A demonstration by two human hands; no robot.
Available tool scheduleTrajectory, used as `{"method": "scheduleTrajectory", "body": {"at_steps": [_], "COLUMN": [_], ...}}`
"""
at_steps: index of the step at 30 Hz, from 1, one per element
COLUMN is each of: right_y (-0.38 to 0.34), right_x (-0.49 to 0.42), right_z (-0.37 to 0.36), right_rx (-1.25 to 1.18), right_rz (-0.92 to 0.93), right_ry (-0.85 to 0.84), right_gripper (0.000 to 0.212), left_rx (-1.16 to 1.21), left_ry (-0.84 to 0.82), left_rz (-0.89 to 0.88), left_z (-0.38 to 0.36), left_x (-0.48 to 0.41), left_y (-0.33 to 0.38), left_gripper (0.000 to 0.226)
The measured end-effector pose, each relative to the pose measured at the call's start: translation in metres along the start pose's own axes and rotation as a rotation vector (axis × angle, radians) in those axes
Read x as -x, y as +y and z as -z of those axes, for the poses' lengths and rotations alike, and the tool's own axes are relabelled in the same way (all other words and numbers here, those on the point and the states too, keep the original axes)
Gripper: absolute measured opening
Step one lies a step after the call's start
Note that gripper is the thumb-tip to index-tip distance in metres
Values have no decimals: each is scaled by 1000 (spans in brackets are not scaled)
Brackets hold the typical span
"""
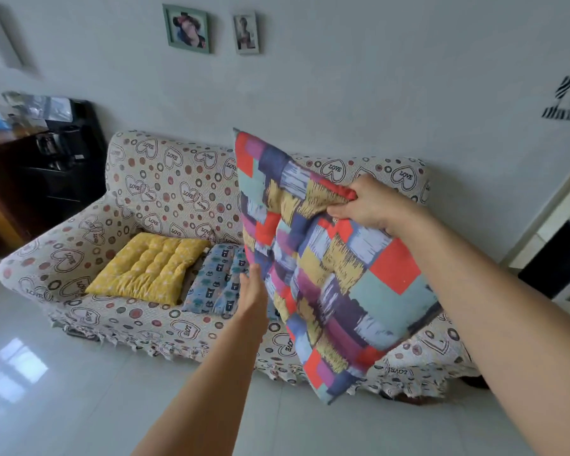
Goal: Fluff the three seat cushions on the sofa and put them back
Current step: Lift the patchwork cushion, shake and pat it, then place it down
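Note:
A patchwork cushion [326, 258] in red, blue, yellow and teal hangs tilted in the air in front of the sofa [165, 189]. My right hand [366, 204] grips its upper edge, bunching the fabric. My left hand [252, 291] is flat with straight fingers against the cushion's left face. A yellow cushion [148, 268] lies on the left part of the seat. Beside it, in the middle, lies a blue cat-print cushion [216, 283], partly hidden behind my left hand and the raised cushion.
The sofa wears a cream cover printed with hearts and dots and stands against a white wall with two framed pictures [186, 28]. A dark wooden cabinet [30, 169] with clutter stands to the left. Glossy white floor tiles [63, 390] lie in front.

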State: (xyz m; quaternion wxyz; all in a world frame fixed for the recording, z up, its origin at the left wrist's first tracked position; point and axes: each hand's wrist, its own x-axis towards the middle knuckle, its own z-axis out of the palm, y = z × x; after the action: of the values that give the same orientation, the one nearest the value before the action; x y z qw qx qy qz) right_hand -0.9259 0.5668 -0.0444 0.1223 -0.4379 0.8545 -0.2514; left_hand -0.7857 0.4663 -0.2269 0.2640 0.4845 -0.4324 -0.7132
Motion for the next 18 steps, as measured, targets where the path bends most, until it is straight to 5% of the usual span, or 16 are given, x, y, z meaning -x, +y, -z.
{"method": "scheduleTrajectory", "body": {"at_steps": [5,7,11,18], "right_y": [35,52,92,179], "right_x": [3,6,18,40], "right_z": [29,35,36,14], "right_rx": [-358,-441,-691,-898], "right_rz": [-70,-123,-165,-257], "right_ry": [-57,-66,-133,-55], "right_gripper": [28,41,10,26], "left_rx": [50,81,159,101], "left_ry": [33,0,-91,-76], "left_rz": [229,263,293,319], "left_z": [8,5,-1,-15], "left_x": [-10,-7,-20,-29], "left_y": [-48,-54,-61,-62], "left_gripper": [96,84,83,55]}}
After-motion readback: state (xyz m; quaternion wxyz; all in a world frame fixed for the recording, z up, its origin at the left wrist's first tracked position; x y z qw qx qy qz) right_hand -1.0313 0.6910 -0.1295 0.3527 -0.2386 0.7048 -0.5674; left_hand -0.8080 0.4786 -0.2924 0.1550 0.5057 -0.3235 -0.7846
